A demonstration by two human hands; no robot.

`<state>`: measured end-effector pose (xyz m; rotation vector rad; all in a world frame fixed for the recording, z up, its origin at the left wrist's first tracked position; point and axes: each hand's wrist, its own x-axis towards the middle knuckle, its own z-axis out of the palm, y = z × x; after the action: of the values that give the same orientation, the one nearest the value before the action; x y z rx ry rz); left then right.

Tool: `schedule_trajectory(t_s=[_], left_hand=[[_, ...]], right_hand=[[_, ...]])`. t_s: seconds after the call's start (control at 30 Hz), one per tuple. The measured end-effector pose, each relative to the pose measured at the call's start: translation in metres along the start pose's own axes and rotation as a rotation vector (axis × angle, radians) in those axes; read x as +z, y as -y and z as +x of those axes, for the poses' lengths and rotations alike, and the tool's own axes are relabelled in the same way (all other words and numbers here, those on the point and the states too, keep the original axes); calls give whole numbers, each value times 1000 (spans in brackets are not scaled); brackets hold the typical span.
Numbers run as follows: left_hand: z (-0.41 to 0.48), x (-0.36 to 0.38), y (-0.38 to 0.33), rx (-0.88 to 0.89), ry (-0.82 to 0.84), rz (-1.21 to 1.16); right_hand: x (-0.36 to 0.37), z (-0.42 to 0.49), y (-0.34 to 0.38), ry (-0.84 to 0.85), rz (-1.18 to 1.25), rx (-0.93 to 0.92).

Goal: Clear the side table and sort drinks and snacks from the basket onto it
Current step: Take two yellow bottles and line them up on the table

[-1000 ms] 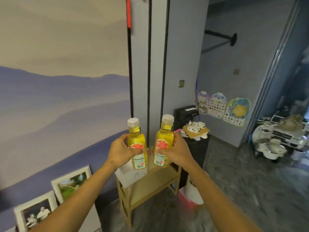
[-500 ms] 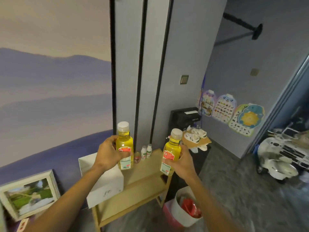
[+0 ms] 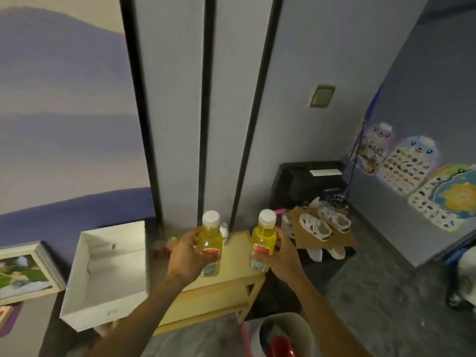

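Lower than half a second ago, the left hand (image 3: 186,257) and right hand (image 3: 283,256) have brought the left bottle (image 3: 210,240) and right bottle (image 3: 262,240) down from above the wooden side table (image 3: 233,266) to just over its top. The view has tipped down too, so the white box (image 3: 108,274) now shows its open inside.

A purple-and-cream mountain mural (image 3: 64,112) fills the left wall, next to grey wall panels (image 3: 177,99) split by black vertical strips. The side table stands low against these panels, with the white box covering its left end. To the right, a black bin-like unit (image 3: 309,181) sits in the corner, and picture charts (image 3: 412,163) are stuck on the right-hand wall. A sheet of cardboard (image 3: 342,240) in front of the black unit carries a pair of white sandals (image 3: 324,225). A framed photo (image 3: 23,269) leans at the far left. A white pail (image 3: 304,336) with something red in it stands on the floor at the bottom edge.

The left hand's fingers are wrapped round the left bottle, which is upright over the middle of the tabletop. Whether its base touches the wood cannot be told. The right hand grasps the right bottle from its right side, near upright, at the table's right edge. Both bottles are yellow, with a white cap and a red-and-white label. A small white bottle (image 3: 224,229) stands at the back of the table, between the two.
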<state>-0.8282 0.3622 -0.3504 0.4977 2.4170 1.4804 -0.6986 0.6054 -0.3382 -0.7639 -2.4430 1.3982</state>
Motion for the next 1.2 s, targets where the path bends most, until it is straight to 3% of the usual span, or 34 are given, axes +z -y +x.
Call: schedule_trajectory(t_s=[0.2,0.33,0.57,0.87,1.2], left_hand=[[62,120,49,-115,-73,32],[112,179,123,-130,-94,19],[153,238,184,-131,-141,42],[179,270,186,-179,-275,-44],[189,276,185,-175,-321,32]], right_hand=[[20,100,-99,135,0,7],[60,149,-162,202,2,23],[122,195,-244,192,95,34],[136,227,-278,134,173,114],[143,241,-278,117,124,47]])
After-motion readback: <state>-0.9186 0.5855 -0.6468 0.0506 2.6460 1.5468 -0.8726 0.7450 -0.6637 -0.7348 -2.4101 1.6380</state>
